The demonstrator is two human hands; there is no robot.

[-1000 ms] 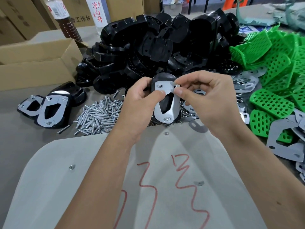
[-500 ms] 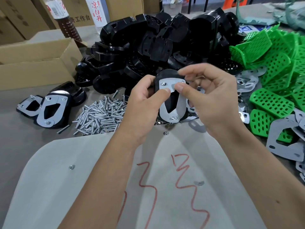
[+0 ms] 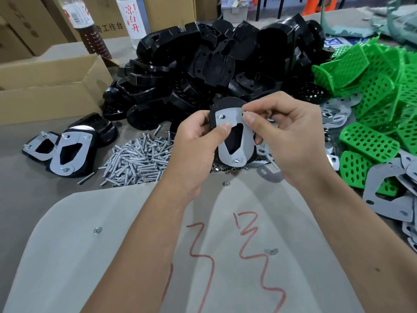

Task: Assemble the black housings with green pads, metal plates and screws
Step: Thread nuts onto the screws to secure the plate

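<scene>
Glossy black plastic housings (image 3: 203, 71), matt grey metal plate (image 3: 244, 141), shiny metal screws (image 3: 137, 159), perforated green plastic pads (image 3: 370, 141)

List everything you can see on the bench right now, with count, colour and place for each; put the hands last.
Held housing: one, black, centre, with a grey metal plate on it; two screws seen in the plate.
Loose housings: a large heap, black, back centre.
Finished units: two or three, black with silver plates, left.
Loose screws: a pile, silver, left of the hands.
Green pads: a heap, green, perforated, right.
Loose plates: many, grey, right edge and under the pads.
Cardboard box: one, brown, back left.
Bottles: two, back left.
Grey sheet: one, red scribbles, near edge.
Left hand: grips the housing, thumb on the plate.
Right hand: fingertips pinched at the plate's upper right corner.
</scene>
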